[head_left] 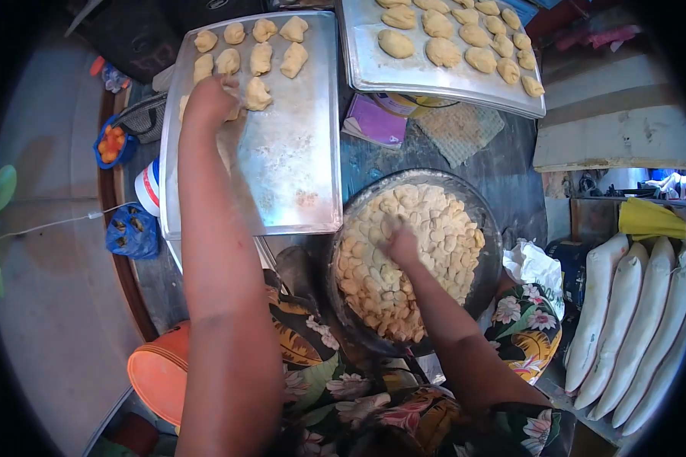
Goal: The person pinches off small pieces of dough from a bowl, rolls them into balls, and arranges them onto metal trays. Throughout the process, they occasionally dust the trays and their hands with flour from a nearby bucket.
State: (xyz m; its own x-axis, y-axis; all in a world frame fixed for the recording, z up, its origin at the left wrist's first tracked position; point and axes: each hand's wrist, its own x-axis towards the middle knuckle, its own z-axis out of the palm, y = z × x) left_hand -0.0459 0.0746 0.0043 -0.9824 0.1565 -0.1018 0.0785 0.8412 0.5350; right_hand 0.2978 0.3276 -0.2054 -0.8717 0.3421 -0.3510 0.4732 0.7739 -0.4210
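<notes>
My left hand (215, 100) is over the metal baking tray (293, 164) on the left, its fingers curled at a dough piece (232, 114) that they partly hide. Around it sit shaped dough pieces (261, 58) in loose rows on the upper part of the tray. My right hand (401, 245) reaches into a wide dark basin (489, 221), touching the heap of small floury dough lumps (442, 228). Its fingertips are blurred among the lumps, so their grip does not show.
A second tray (450, 87) with larger dough pieces stands at the top right. Between trays and basin lie a purple packet (375, 120) and a textured cloth (460, 131). Long white filled bags (625, 327) lie at right; an orange container (160, 369) is at lower left.
</notes>
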